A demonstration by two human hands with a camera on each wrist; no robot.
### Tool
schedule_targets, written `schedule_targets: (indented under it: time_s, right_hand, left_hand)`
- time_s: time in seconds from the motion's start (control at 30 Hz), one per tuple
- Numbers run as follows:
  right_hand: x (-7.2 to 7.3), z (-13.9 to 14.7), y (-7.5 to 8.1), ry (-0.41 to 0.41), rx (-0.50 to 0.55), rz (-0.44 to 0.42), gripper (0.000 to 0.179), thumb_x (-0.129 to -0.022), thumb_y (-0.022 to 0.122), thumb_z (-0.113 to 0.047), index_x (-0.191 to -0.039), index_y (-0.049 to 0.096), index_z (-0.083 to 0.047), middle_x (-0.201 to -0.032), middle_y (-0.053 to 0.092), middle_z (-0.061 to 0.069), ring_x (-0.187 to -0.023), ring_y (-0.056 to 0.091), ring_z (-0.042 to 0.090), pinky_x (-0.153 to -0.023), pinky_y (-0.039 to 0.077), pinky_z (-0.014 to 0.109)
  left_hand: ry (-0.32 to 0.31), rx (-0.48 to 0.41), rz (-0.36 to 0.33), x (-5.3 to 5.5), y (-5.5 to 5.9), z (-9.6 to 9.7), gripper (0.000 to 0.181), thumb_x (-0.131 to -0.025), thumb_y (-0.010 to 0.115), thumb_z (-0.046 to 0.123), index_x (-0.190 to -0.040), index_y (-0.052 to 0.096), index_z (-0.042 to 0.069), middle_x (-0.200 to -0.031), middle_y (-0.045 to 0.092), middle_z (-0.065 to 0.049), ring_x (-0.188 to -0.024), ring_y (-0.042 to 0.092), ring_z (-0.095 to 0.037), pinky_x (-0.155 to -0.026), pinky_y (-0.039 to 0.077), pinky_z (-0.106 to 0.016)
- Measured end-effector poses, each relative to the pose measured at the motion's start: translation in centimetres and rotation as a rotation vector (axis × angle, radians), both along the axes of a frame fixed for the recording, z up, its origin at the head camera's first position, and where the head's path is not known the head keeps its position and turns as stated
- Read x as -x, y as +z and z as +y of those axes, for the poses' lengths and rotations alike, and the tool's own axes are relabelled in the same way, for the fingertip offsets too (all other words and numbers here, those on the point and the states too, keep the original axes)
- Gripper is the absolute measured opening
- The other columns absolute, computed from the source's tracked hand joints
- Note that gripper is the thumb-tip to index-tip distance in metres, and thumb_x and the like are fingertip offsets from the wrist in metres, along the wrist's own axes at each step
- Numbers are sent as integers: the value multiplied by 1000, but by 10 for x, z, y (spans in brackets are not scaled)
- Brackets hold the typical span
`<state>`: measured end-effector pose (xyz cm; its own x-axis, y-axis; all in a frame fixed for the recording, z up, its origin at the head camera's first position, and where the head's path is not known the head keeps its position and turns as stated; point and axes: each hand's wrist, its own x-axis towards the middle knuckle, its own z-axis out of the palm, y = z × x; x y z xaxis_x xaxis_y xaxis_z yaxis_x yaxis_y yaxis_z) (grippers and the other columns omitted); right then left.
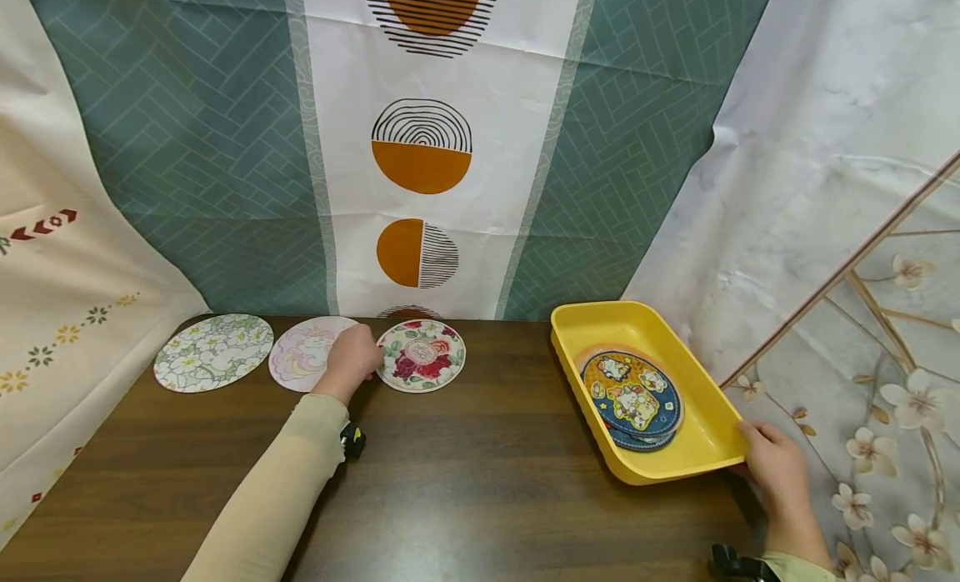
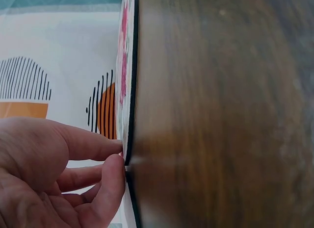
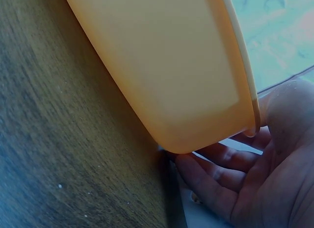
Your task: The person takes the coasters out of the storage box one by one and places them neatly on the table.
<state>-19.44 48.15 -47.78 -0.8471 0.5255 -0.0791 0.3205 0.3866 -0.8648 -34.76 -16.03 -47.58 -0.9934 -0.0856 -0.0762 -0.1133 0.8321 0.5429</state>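
Three round patterned mats lie in a row along the back of the table: a green-and-white floral mat (image 1: pixel 213 353), a pale pink mat (image 1: pixel 300 353) and a red rose mat (image 1: pixel 421 356). My left hand (image 1: pixel 350 358) is over the pink mat's right side, its thumb and index finger pinching the rose mat's left edge. At the right, my right hand (image 1: pixel 776 468) grips the near right corner of a yellow tray (image 1: pixel 708 436), fingers under the rim. Inside the tray, a blue cartoon mat (image 1: pixel 637 398) tops a small stack of round mats.
The dark wooden table (image 1: pixel 480 490) stretches between the rose mat and the tray. A green and white patterned cloth (image 1: pixel 480 223) hangs behind it. Flowered cloth (image 1: pixel 847 315) rises close to the tray's right side, and cream cloth (image 1: pixel 67 273) borders the left.
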Motion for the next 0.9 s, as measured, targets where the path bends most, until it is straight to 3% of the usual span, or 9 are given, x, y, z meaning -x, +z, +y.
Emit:
schedule_targets:
  time_s: [0.3,0.4,0.43,0.6,0.67,0.9]
  right_hand:
    - [1,0,1,-6,1,-1,57,-118,47,-34,-145,57,15,-122,63,31,-70,67,9,-65,66,32]
    - [0,0,1,-7,-3,-9,57,-118,47,-35,-146,57,15,-123,62,32,-70,67,9,-66,66,32]
    - [1,0,1,-7,-5,-9,57,-118,47,-35,-146,57,15,-124,62,32,-70,67,9,-66,66,32]
    - [0,0,1,-4,-5,-9,57,-118,47,-34,-145,57,15,-125,61,34,-70,67,9,-66,66,32]
    - [0,-1,1,-3,-4,-5,57,-119,47,-34,-145,57,15,-125,61,34,-70,67,8,-66,66,33]
    - [0,-1,1,-6,-7,3,56,-118,47,-34,-144,58,15,-125,62,33,-70,67,9,-66,67,33]
  left_hand:
    - [13,6,4,1,2,6,13,-98,63,8,-91,69,-1,-73,68,-13,-55,65,-25,-50,49,-35]
    - [25,9,12,1,2,11,13,-97,65,9,-98,70,-3,-86,70,-16,-70,67,-32,-58,53,-40]
    - [19,13,40,5,-5,10,17,-96,67,12,-101,72,-3,-90,72,-17,-75,67,-32,-61,54,-41]
    - [10,14,69,8,-6,24,33,-100,68,19,-121,73,-6,-117,75,-22,-97,69,-37,-80,61,-51]
    - [6,-1,59,5,1,34,39,-102,68,21,-128,72,-7,-126,74,-24,-104,69,-39,-88,61,-55]
    - [-45,-65,124,3,6,58,48,-105,71,30,-138,69,-4,-134,73,-23,-116,70,-39,-98,59,-58]
